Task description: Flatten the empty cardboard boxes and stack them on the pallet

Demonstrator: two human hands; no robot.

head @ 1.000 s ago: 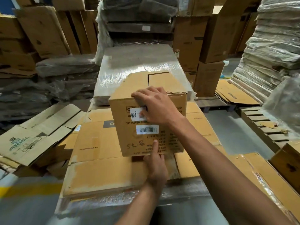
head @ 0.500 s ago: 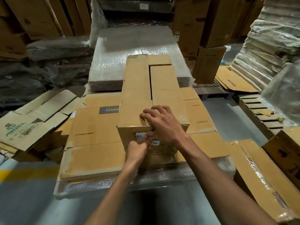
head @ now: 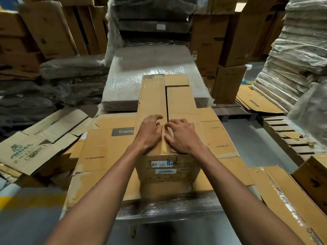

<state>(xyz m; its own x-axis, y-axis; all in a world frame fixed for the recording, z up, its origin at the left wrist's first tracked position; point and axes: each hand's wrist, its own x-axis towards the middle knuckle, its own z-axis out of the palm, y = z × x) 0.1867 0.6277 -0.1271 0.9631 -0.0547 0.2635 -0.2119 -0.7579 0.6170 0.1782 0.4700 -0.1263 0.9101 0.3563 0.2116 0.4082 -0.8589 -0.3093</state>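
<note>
atop the box, left hand beside right hand, fingers curled at seam

2 labels on the box front are smeared, text unreadable. Left hand & right hand meet at the top seam. Fingers curl in, tips hidden, so can't tell if they grip a flap. Grey logo panel reads "Cromp", rest behind the box. 2 forearms cut off at btm edge.
</note>
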